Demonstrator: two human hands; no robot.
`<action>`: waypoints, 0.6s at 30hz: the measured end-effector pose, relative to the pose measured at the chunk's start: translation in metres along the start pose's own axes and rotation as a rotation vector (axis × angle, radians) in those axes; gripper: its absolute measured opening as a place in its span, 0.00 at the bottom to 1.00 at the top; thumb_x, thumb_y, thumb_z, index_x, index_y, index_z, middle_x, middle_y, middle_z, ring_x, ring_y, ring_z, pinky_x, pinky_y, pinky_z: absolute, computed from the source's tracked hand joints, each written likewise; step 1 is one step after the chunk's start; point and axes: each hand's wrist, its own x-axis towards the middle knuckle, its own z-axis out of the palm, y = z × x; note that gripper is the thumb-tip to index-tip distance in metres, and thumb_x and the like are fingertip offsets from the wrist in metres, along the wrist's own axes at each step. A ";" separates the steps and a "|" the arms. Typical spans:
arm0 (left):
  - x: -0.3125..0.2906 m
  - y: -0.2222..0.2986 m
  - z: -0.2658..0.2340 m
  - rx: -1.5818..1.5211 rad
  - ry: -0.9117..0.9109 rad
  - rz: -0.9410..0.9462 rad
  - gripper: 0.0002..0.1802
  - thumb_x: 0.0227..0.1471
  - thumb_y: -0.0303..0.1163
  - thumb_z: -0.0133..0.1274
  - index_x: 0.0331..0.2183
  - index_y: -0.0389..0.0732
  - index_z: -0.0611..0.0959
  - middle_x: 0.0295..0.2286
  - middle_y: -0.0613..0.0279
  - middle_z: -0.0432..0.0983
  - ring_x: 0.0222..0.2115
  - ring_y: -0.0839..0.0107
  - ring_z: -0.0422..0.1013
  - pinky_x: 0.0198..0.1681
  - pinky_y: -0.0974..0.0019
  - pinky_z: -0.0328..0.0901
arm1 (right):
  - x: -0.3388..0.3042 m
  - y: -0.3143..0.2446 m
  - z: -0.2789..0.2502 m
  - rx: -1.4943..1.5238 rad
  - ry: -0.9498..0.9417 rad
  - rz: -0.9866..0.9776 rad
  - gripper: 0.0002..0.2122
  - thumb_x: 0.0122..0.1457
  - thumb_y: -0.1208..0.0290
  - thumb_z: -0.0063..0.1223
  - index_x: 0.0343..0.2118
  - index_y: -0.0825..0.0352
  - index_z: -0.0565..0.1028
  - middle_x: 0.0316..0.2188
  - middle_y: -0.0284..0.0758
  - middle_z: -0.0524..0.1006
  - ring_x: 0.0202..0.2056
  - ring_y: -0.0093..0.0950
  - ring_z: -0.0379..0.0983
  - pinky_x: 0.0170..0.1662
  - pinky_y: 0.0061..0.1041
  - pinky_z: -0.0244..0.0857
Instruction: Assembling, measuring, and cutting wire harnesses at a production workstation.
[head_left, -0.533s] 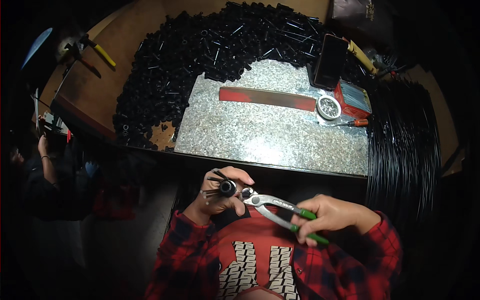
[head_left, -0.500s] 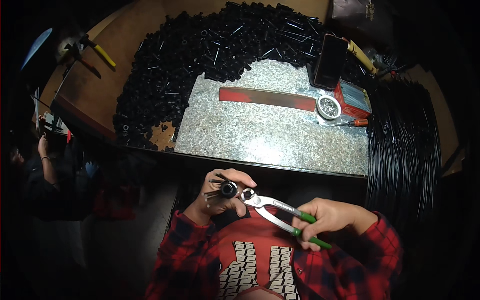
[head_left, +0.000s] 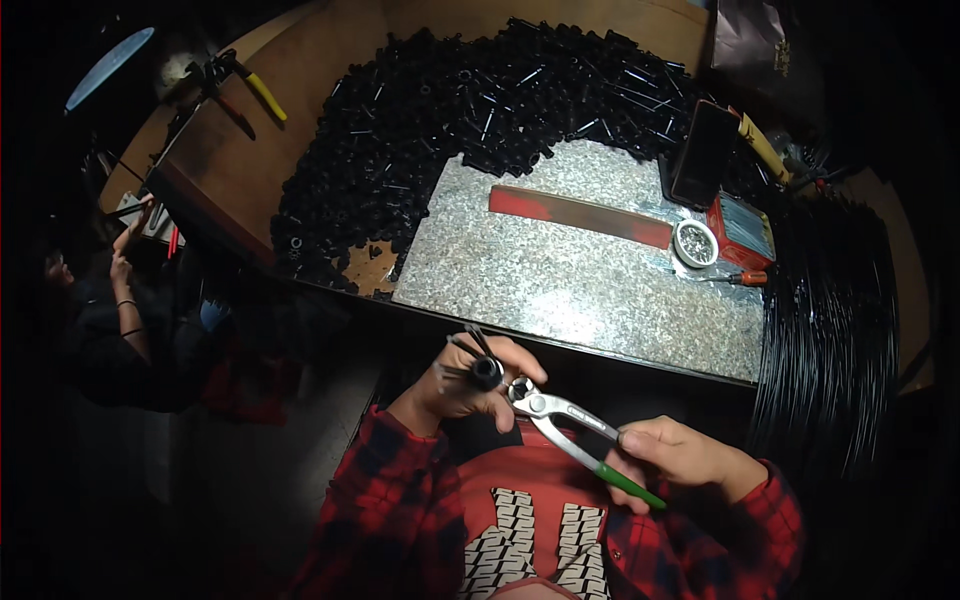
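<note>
My left hand is closed round a black tubular part with a round open end. Several thin dark rods stick out beside that part from the same hand. My right hand grips the green handles of silver end-cutting pliers. The plier jaws sit right beside the tube's end, close to my left thumb and fingertips. Whether the jaws bite on anything is too small to tell. Both hands are in front of the table's near edge, over my lap.
Small black parts lie heaped round a speckled slab. On it are a red-brown bar, a white cup of small metal pieces and an orange-handled screwdriver. A phone leans behind; black rods hang rightward. A person works at left.
The whole view has shifted, so the table appears further right. My right hand now covers the upper plier handle more fully. The pliers stay by the black tube.
</note>
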 end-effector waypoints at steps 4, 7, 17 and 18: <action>0.000 0.000 0.002 0.015 0.035 0.010 0.29 0.24 0.30 0.74 0.36 0.36 0.83 0.29 0.61 0.78 0.28 0.75 0.72 0.30 0.73 0.65 | -0.002 -0.012 0.015 -0.474 0.186 -0.051 0.13 0.57 0.68 0.55 0.38 0.70 0.67 0.25 0.38 0.75 0.22 0.24 0.73 0.26 0.23 0.67; -0.002 0.000 -0.002 0.081 0.147 0.010 0.25 0.27 0.26 0.72 0.35 0.35 0.82 0.29 0.62 0.76 0.30 0.76 0.71 0.32 0.73 0.65 | 0.007 -0.004 0.012 -1.271 0.678 -0.709 0.21 0.49 0.71 0.63 0.42 0.70 0.64 0.28 0.43 0.72 0.26 0.31 0.72 0.28 0.30 0.67; 0.006 0.004 0.003 0.147 -0.012 -0.030 0.28 0.25 0.41 0.71 0.32 0.37 0.83 0.28 0.63 0.78 0.25 0.77 0.71 0.28 0.73 0.64 | 0.001 -0.006 -0.008 -0.264 0.049 0.052 0.09 0.57 0.69 0.53 0.34 0.70 0.72 0.20 0.38 0.76 0.19 0.24 0.74 0.23 0.24 0.68; 0.007 0.005 0.005 0.163 0.049 -0.084 0.35 0.23 0.54 0.70 0.31 0.37 0.84 0.27 0.59 0.79 0.25 0.73 0.73 0.29 0.71 0.66 | 0.001 -0.015 -0.005 -0.507 0.108 0.035 0.10 0.54 0.71 0.58 0.35 0.70 0.71 0.19 0.36 0.75 0.19 0.23 0.73 0.22 0.24 0.67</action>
